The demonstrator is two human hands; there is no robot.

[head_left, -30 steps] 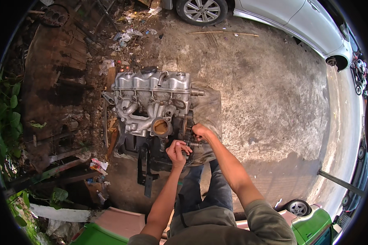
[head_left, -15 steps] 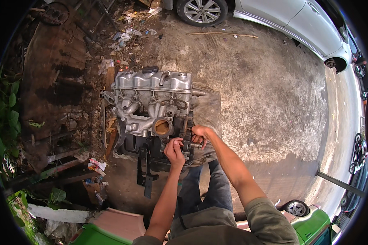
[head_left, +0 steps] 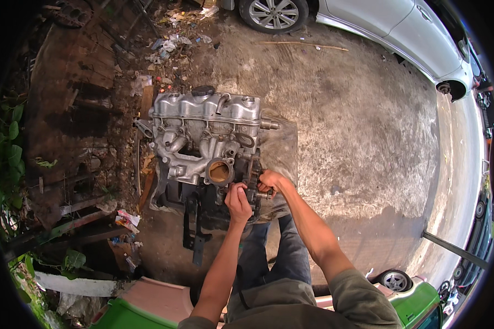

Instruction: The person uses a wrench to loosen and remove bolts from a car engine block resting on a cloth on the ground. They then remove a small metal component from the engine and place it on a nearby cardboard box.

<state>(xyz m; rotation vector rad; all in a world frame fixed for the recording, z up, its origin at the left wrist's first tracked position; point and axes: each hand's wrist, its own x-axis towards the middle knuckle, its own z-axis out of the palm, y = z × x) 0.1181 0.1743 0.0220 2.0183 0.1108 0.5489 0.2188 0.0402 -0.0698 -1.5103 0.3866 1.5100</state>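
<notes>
A car engine [head_left: 206,118] with a silver ribbed valve cover stands in front of me. Its intake manifold [head_left: 189,164] faces me and ends in a round, brownish opening. At the engine's near right corner, beside that opening, my left hand [head_left: 238,204] is closed, fingertips pinched against dark parts. Whatever is between them is too small to make out. My right hand [head_left: 270,181] reaches in from the right, fingers curled at the engine's end face, just above a short metal shaft [head_left: 266,194]. The hand itself hides what those fingers grip.
A plastic sheet [head_left: 282,137] lies under the engine. A black bracket [head_left: 195,230] juts from its near side. Litter [head_left: 173,46] and rusty sheet metal [head_left: 77,109] lie left. A silver car [head_left: 379,22] stands far right, and a loose wheel [head_left: 395,281] lies near right.
My left hand has shifted slightly right along the engine's corner. My right hand stays at the end face, its fingers slightly turned. The whole view has moved a little.
</notes>
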